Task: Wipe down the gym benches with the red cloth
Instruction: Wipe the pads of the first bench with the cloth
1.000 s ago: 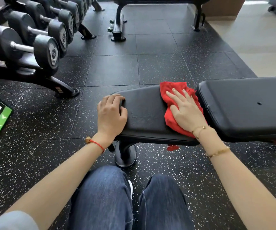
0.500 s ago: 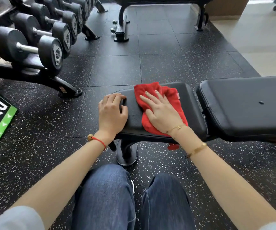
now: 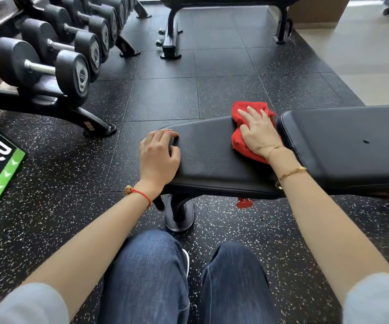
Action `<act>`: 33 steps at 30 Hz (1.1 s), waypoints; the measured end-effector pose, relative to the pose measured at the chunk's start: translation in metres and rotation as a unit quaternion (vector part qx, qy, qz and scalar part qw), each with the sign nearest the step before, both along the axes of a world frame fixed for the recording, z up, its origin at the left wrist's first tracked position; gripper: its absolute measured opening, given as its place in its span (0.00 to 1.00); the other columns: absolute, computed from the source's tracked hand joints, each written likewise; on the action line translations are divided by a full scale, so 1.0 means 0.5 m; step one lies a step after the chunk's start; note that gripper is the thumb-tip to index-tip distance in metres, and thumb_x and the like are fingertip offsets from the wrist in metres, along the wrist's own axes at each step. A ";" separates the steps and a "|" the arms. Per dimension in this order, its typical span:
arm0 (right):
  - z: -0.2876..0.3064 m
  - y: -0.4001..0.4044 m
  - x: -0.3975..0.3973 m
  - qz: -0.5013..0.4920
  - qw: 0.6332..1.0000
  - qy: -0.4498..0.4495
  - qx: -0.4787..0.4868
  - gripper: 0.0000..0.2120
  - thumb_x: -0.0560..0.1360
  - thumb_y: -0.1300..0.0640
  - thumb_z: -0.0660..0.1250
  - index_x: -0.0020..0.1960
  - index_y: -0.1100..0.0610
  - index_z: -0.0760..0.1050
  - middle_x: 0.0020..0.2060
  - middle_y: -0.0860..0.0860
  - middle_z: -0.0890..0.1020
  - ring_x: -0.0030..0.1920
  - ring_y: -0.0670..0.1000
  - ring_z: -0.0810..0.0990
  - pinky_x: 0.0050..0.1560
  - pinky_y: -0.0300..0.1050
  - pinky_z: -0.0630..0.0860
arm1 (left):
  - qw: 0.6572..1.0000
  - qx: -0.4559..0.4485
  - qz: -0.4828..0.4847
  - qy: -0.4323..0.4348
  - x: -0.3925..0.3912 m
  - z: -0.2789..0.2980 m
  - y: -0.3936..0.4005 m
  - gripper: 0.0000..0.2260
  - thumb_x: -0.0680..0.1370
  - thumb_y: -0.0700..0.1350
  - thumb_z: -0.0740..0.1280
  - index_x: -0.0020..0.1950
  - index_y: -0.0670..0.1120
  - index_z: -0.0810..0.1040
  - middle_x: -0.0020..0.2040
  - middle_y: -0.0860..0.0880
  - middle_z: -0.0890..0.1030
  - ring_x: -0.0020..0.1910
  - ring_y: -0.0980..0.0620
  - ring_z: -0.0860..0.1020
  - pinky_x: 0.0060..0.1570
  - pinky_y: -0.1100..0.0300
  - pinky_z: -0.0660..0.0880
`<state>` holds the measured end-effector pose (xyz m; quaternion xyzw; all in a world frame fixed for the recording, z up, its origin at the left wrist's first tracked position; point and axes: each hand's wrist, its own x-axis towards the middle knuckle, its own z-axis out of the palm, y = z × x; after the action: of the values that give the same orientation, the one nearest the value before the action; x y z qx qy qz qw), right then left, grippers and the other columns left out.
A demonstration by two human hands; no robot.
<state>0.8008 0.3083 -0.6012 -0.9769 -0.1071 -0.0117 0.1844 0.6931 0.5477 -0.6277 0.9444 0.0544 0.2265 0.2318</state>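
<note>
Grey sleeves (image 3: 380,298), blue jeans (image 3: 146,277), red string bracelet (image 3: 139,194), gold bangles (image 3: 291,173).

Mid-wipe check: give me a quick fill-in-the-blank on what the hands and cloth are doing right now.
1. The right hand presses the ____ cloth flat on the seat pad.
2. The left hand rests on the pad's ____ end.
3. The cloth lies beside the gap to the ____ pad.
4. Dumbbells sit on a ____.

Missing: red; narrow; back; rack
</note>
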 end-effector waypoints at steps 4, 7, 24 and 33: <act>-0.009 -0.043 -0.109 0.018 1.000 -0.015 0.006 0.25 0.80 0.56 0.53 0.77 0.52 0.57 0.78 0.52 0.54 0.78 0.57 0.49 0.77 0.52 0.44 | 1.000 0.012 -0.004 0.004 -0.001 0.000 -0.002 0.14 0.75 0.42 0.63 0.61 0.48 0.77 0.62 0.51 0.78 0.65 0.48 0.71 0.68 0.48 0.64; -0.017 -0.076 -0.197 0.022 0.998 -0.028 0.042 0.25 0.79 0.57 0.56 0.76 0.50 0.60 0.77 0.51 0.56 0.78 0.57 0.49 0.78 0.52 0.44 | 1.000 0.014 -0.001 0.007 0.000 -0.001 -0.006 0.15 0.75 0.42 0.62 0.61 0.48 0.77 0.62 0.50 0.78 0.65 0.47 0.71 0.68 0.48 0.64; -0.002 0.107 -0.189 0.152 0.987 -0.041 -0.031 0.26 0.79 0.54 0.56 0.77 0.50 0.58 0.77 0.49 0.58 0.78 0.57 0.51 0.77 0.53 0.45 | 1.000 0.010 0.003 0.006 -0.001 0.005 -0.009 0.14 0.75 0.42 0.63 0.59 0.47 0.78 0.62 0.49 0.79 0.64 0.45 0.72 0.66 0.49 0.65; 0.007 0.003 -0.069 0.017 1.000 -0.012 -0.010 0.25 0.80 0.55 0.54 0.76 0.50 0.59 0.78 0.50 0.56 0.78 0.58 0.50 0.77 0.53 0.44 | 1.000 0.014 0.001 0.007 -0.002 0.004 -0.010 0.14 0.75 0.42 0.63 0.61 0.47 0.77 0.62 0.50 0.78 0.65 0.47 0.71 0.68 0.49 0.64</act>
<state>0.7661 0.3096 -0.5980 -0.9766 -0.1258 -0.0194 0.1733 0.6923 0.5427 -0.6258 0.9491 0.0540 0.2213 0.2176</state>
